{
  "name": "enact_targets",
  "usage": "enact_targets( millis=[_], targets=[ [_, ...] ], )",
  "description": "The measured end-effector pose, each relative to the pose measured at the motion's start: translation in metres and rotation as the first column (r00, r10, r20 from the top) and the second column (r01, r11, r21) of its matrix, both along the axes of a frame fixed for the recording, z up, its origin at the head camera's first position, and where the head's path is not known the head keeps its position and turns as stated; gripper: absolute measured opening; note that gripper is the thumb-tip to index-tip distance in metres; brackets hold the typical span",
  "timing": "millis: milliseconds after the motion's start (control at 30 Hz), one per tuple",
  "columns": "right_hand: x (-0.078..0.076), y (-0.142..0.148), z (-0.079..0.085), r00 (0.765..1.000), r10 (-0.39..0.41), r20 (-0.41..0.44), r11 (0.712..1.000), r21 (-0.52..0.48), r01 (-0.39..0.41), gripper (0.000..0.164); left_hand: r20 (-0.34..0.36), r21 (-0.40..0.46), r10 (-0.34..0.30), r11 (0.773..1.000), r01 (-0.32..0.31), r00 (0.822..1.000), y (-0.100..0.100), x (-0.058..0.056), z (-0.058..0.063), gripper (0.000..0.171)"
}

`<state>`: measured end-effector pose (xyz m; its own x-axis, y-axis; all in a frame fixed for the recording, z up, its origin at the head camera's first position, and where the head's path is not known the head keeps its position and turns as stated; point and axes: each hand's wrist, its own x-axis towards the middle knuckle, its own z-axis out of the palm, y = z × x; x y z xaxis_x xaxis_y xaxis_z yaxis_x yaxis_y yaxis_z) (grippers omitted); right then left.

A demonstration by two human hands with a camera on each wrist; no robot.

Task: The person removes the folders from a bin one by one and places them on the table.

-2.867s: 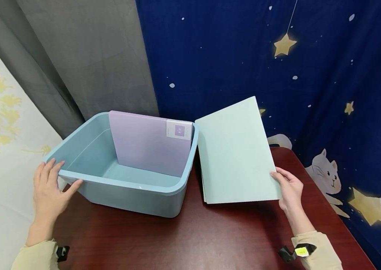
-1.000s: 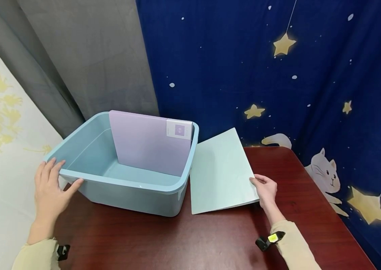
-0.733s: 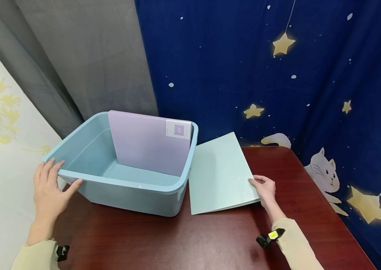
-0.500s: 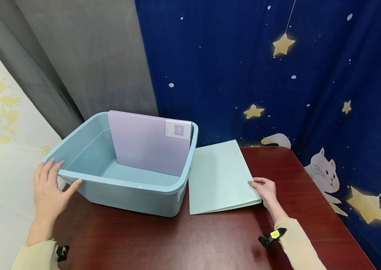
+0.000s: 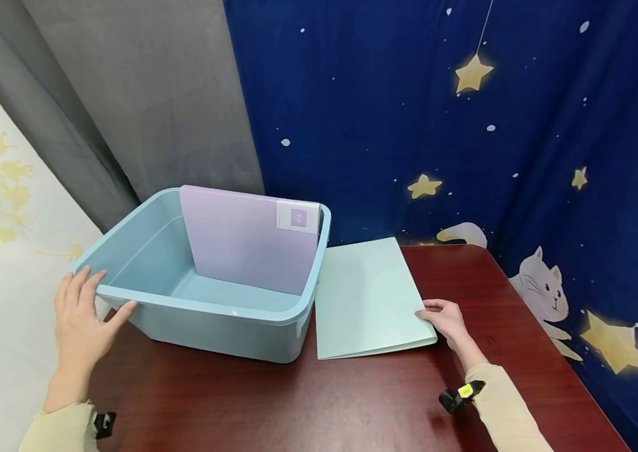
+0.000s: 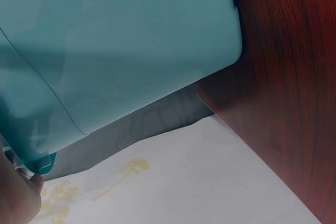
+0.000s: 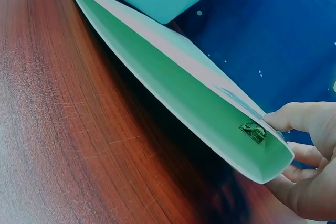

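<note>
A pale green file folder [image 5: 372, 298] lies on the table beside the tub. My right hand [image 5: 446, 319] holds it by its right edge. In the right wrist view the thumb is on the upper cover of the folder [image 7: 173, 98] and the fingers are beneath the spine; a small metal clip [image 7: 254, 131] shows inside. At the near-left corner of a light blue plastic tub [image 5: 223, 333], my left hand [image 5: 83, 317] grips the rim. Only a bit of that hand [image 6: 18, 195] appears in the left wrist view. A lilac folder [image 5: 251, 251] with a white label stands upright inside the tub.
The dark red wooden table [image 5: 341, 408] has its right edge beyond my right arm. Behind it hang a grey curtain [image 5: 178, 94] and a blue star-patterned curtain [image 5: 364, 113]. White patterned cloth [image 5: 8, 282] is at the left.
The green folder has come down from a raised, tilted pose to lie on the table, its covers closer together. My right hand lowered with it and shifted left. The left hand stayed on the rim.
</note>
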<state>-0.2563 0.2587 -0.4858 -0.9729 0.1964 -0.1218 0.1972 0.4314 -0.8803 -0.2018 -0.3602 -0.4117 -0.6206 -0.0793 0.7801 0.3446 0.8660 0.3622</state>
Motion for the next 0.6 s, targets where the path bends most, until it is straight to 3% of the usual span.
enact_targets(
  millis=[600],
  targets=[
    [-0.0017,0.0031,0.002,0.998,0.053,0.018,0.996,0.07,-0.054,0.042,-0.015,-0.011,-0.002,1.0,0.001,1.0,-0.0001,-0.0006,0.0006,0.097]
  ],
)
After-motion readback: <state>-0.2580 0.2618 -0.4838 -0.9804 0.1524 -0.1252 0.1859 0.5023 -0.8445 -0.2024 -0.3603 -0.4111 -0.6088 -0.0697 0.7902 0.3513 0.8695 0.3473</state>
